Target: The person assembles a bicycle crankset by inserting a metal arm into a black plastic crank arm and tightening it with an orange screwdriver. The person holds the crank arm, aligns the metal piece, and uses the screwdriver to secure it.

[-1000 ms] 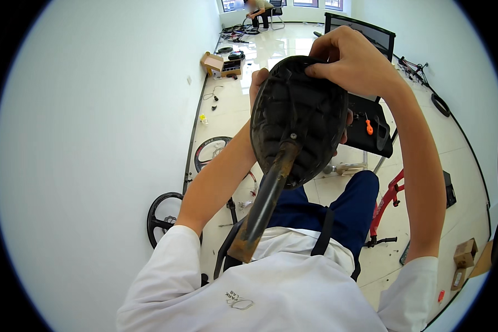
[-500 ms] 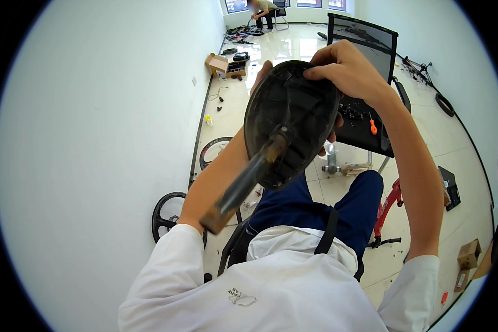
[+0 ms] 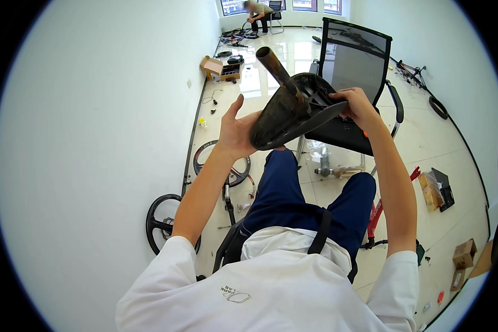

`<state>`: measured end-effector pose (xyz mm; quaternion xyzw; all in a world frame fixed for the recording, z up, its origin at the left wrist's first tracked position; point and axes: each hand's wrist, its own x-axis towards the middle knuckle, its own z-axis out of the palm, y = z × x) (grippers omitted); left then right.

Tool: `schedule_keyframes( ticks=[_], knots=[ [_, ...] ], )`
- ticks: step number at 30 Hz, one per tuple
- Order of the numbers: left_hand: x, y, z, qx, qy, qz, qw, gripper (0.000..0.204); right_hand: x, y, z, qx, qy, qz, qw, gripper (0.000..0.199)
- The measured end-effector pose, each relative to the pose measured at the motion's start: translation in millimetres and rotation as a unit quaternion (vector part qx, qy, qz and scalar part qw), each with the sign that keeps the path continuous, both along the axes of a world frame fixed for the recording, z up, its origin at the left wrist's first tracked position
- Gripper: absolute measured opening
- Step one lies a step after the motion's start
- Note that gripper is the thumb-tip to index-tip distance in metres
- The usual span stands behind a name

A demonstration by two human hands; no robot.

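A black bicycle saddle (image 3: 276, 119) with a worn seatpost (image 3: 279, 69) is held up before me, its ribbed underside turned toward me. The post tilts up and to the left, its open end away from me. My left hand (image 3: 238, 130) supports the saddle's left end, thumb stretched up and apart, the fingers partly hidden beneath it. At the right end my right hand (image 3: 357, 108) grips the saddle's edge, thumb on the underside. Just beyond stands a black mesh chair (image 3: 353, 61), its seat partly covered by the saddle and my right hand.
Spoked wheels (image 3: 163, 226) lie by the left wall. A red frame part (image 3: 374, 218) and a grey metal part (image 3: 325, 166) are near my legs. Cardboard boxes (image 3: 465, 253) stand at the right. A person (image 3: 256, 14) sits at the far end near an open carton (image 3: 211, 66).
The saddle has turned over, so its post swings from pointing toward me to pointing up and away. My left hand has come out from behind it; my right hand has lowered.
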<state>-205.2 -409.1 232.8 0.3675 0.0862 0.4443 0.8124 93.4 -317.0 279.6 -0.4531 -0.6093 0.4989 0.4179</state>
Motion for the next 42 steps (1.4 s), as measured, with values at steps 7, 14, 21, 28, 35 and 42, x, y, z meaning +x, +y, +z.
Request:
schedule_keyframes(
  ticks=[7, 14, 21, 28, 35, 42],
  knots=[
    [10, 1, -6, 0.117, 0.104, 0.063, 0.986, 0.090, 22, 8, -26, -0.034, 0.050, -0.018, 0.998, 0.014],
    [48, 45, -12, 0.085, 0.170, 0.094, 0.977, 0.084, 57, 38, -89, -0.105, 0.132, -0.141, 0.975, 0.021],
    [102, 110, -118, -0.009, 0.182, 0.155, 0.971, 0.065, 101, 35, -244, -0.214, 0.185, -0.290, 0.914, 0.021],
    [148, 134, -195, -0.082, 0.139, 0.156, 0.974, 0.053, 79, 27, -318, -0.341, 0.272, -0.266, 0.859, 0.018],
    [186, 238, -230, -0.148, 0.123, 0.176, 0.965, 0.053, 96, 77, -277, -0.422, 0.196, -0.089, 0.880, 0.032],
    [183, 308, -233, -0.285, 0.074, 0.124, 0.947, 0.050, 234, 172, -219, 0.150, -0.496, -0.149, 0.842, 0.047]
  ],
)
